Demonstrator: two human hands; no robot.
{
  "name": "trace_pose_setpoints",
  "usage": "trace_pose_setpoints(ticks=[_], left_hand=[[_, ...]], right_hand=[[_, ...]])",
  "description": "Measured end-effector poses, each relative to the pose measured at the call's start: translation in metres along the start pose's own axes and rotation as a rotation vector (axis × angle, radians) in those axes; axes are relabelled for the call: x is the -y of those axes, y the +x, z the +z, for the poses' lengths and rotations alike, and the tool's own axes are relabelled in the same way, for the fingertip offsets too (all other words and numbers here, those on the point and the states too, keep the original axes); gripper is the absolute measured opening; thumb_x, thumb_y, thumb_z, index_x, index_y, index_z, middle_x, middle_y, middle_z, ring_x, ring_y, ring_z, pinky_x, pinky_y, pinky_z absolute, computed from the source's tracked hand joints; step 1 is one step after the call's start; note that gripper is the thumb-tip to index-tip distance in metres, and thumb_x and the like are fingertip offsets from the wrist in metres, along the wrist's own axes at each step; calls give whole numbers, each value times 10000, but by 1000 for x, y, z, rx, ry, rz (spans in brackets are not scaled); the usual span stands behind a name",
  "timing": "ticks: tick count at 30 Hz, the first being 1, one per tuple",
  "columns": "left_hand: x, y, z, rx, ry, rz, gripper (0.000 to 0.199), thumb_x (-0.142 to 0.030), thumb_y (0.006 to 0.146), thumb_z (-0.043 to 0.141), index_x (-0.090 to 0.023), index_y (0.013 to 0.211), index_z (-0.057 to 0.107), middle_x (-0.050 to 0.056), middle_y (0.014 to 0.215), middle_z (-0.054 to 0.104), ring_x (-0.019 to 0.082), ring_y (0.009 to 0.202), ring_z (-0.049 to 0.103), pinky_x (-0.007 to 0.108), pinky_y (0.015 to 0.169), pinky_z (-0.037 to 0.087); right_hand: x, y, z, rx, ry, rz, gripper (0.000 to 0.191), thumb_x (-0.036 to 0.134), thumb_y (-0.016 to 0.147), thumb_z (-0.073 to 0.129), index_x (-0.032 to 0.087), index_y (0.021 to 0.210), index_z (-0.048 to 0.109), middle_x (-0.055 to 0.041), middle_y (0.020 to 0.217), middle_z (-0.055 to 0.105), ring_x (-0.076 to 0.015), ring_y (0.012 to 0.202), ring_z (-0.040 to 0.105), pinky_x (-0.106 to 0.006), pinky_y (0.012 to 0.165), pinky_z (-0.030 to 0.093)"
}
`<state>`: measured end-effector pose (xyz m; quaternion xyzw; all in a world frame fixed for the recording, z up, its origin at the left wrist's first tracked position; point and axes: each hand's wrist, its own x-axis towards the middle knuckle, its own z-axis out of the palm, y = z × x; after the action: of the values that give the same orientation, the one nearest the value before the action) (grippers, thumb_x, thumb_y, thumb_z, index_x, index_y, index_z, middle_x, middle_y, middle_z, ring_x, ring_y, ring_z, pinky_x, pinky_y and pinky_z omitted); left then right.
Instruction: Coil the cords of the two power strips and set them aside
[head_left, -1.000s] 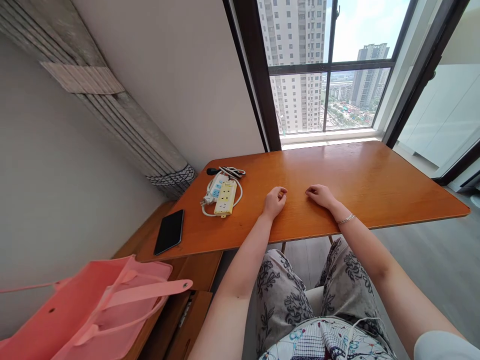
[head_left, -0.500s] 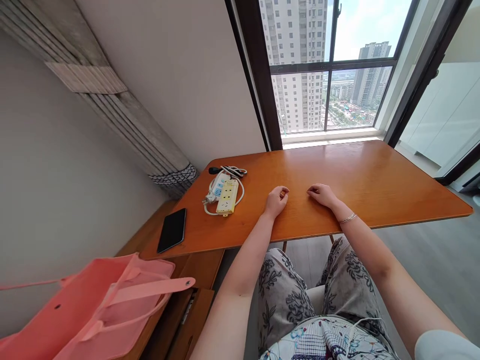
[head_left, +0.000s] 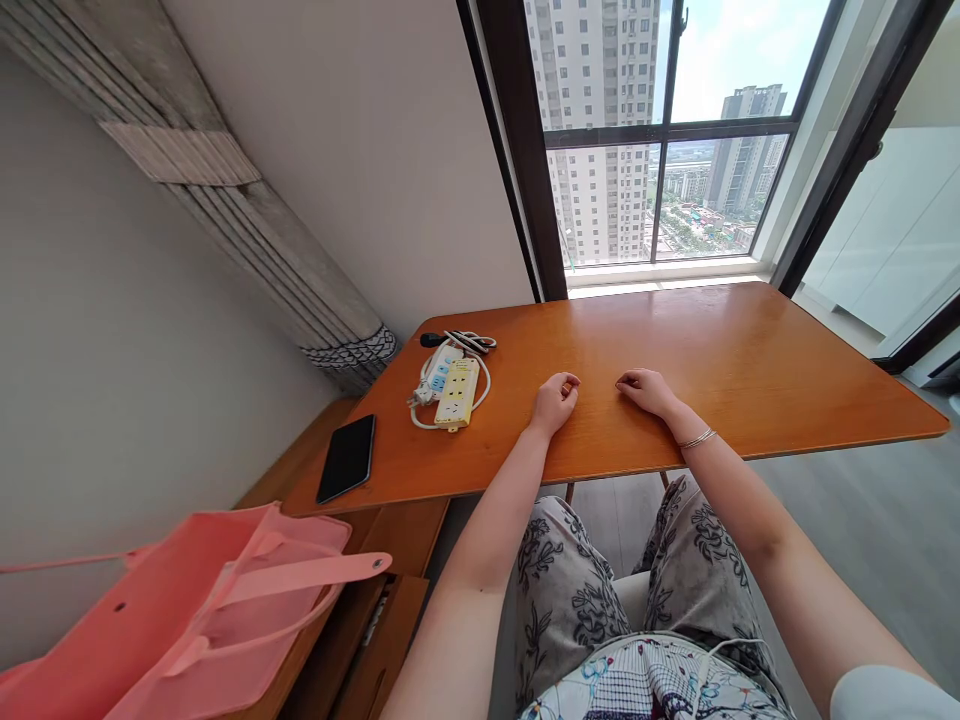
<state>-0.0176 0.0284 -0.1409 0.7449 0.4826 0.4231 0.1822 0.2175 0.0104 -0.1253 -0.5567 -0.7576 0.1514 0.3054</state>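
My left hand (head_left: 556,402) rests on the brown wooden table (head_left: 697,340), its fingers loosely curled in, with nothing visible in them. A short gap to the right, my right hand (head_left: 645,389) also lies on the tabletop with bent fingers drawn together and no object showing. A thin bangle (head_left: 698,438) circles the right wrist. Left of my left hand, and apart from it, is a yellowish power strip (head_left: 457,394), leaning on a white one with blue sockets (head_left: 442,370). White and black cables loop around the strips.
A black tablet (head_left: 346,458) lies near the table's left edge. An open pink bag (head_left: 225,610) stands at lower left, beside a wooden drawer unit (head_left: 382,640). Behind the table are a gathered grey curtain (head_left: 285,270) and a dark-framed window (head_left: 667,133).
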Motion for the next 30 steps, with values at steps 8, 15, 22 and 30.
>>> trace_pose_setpoints(ticks=[8,15,22,30], left_hand=[[-1,0,-1,16,-3,-6,126,-167,814,556,-206,871,662,14,832,682,121,604,559,262,612,501],[1,0,-1,15,-3,-9,122,-161,813,562,-206,874,657,13,844,686,118,604,561,261,608,493],[0,0,-1,13,-1,-9,123,-148,813,565,-199,874,660,17,843,681,118,615,566,260,620,496],[-1,1,0,-6,3,-32,120,-161,823,566,-196,903,648,33,902,689,123,622,573,273,622,504]], right_hand=[[0,0,0,0,-2,1,151,247,911,602,233,891,751,-33,979,754,-170,874,669,-293,825,501],[1,-1,-1,2,-2,-5,144,242,910,606,238,879,747,-29,971,755,-173,887,672,-294,831,498],[2,-1,-1,12,1,5,143,254,915,604,239,883,742,-26,986,753,-172,907,671,-290,839,490],[3,-1,-2,19,-1,6,159,247,907,596,241,891,754,-36,987,755,-185,917,671,-306,859,494]])
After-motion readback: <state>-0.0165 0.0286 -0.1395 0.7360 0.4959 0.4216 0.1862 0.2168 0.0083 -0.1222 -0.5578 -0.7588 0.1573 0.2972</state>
